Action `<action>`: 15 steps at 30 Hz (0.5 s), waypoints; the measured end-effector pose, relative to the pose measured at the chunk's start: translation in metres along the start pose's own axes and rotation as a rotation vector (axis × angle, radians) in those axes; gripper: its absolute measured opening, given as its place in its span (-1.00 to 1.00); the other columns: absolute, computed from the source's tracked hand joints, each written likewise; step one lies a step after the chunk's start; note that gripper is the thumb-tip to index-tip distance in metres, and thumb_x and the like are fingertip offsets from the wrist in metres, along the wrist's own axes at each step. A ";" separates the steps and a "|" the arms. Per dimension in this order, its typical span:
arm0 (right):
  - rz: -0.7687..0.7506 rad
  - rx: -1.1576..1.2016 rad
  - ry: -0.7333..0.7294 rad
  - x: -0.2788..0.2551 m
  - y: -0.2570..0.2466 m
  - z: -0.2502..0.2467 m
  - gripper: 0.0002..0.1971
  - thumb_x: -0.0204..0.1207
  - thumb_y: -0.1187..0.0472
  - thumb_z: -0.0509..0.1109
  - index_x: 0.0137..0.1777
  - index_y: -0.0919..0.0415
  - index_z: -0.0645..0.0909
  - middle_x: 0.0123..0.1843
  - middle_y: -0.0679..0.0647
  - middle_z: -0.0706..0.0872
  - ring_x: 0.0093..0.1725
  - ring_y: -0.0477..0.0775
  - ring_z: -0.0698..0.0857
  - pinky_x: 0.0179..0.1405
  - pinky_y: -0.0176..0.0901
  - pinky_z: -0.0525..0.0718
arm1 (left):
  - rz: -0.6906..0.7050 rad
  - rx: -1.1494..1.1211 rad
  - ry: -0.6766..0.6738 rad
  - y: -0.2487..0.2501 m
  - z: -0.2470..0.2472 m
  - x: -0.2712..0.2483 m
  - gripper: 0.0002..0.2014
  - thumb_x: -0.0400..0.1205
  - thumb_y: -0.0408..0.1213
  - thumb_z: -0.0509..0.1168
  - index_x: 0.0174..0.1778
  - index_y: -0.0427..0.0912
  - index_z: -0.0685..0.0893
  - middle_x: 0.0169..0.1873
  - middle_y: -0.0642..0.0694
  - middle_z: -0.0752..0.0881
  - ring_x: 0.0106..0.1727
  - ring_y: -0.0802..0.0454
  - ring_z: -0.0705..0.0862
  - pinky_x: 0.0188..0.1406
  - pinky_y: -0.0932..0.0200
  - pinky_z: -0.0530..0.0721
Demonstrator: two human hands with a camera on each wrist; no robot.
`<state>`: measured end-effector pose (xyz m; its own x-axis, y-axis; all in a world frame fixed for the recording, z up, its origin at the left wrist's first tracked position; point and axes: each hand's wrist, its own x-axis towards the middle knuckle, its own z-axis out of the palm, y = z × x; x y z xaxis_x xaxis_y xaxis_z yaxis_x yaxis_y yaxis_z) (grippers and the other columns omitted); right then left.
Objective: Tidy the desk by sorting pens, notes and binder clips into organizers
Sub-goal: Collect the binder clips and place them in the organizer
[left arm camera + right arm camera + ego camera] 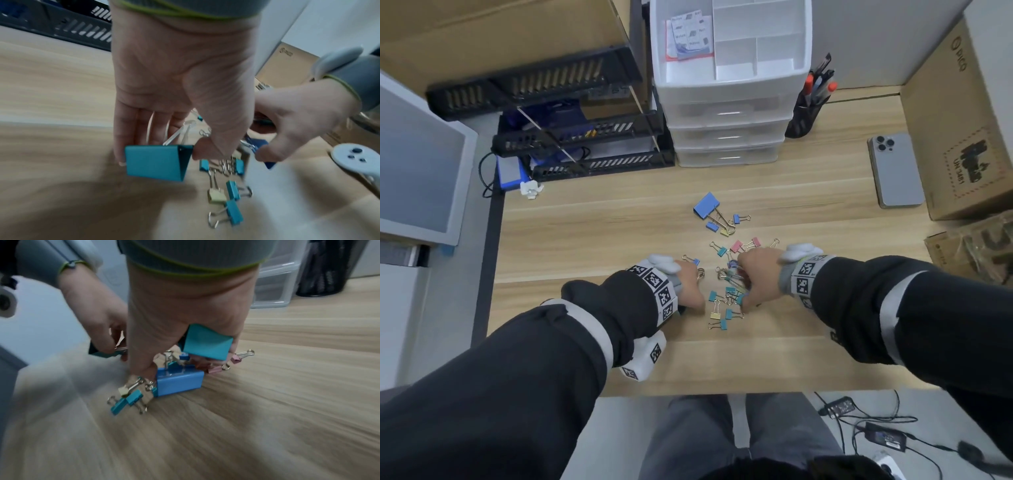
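Teal binder clip [157, 161] is being pinched by the left hand [180, 84]; the right hand [185, 313] is clutching several (gather loose smaller clips before lifting).

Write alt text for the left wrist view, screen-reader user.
The left hand pinches a large teal binder clip between its fingers and thumb just above a wooden desk. Small teal and yellow clips lie scattered beside it, and the right hand reaches in holding a blue clip.
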<state>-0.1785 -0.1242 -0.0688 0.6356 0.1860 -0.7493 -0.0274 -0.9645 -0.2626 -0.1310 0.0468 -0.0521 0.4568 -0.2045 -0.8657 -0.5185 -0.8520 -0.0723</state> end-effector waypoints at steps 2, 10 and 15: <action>-0.013 0.093 -0.047 -0.003 0.006 -0.007 -0.45 0.10 -0.15 0.67 -0.08 0.13 0.52 -0.10 0.05 0.73 -0.25 0.04 0.63 -0.29 -0.10 0.65 | 0.030 -0.015 -0.045 -0.004 -0.004 0.000 -0.82 0.60 -0.09 0.35 -0.10 -0.08 0.51 -0.29 -0.03 0.57 -0.36 0.05 0.56 -0.53 0.27 0.41; 0.031 0.582 -0.061 -0.011 0.035 -0.047 -0.78 0.27 0.09 0.52 -0.16 0.17 0.64 -0.29 0.08 0.86 -0.34 -0.06 0.70 -0.22 -0.14 0.70 | 0.049 -0.155 0.042 -0.012 -0.036 0.006 -0.84 0.74 -0.32 0.15 0.10 -0.19 0.63 -0.30 -0.09 0.55 -0.36 0.01 0.52 -0.28 0.19 0.53; 0.074 0.662 -0.061 -0.009 0.045 -0.060 -0.88 0.44 0.13 0.43 -0.22 0.17 0.61 -0.42 -0.04 0.78 -0.54 -0.13 0.59 -0.47 -0.27 0.48 | 0.019 -0.222 0.174 -0.015 -0.061 0.018 -0.90 0.63 -0.40 0.26 0.02 -0.25 0.64 -0.17 -0.15 0.62 -0.17 -0.10 0.58 -0.19 0.09 0.54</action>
<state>-0.1391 -0.1805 -0.0379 0.5692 0.1526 -0.8079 -0.5495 -0.6603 -0.5118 -0.0709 0.0261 -0.0368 0.5757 -0.2850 -0.7664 -0.3662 -0.9279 0.0699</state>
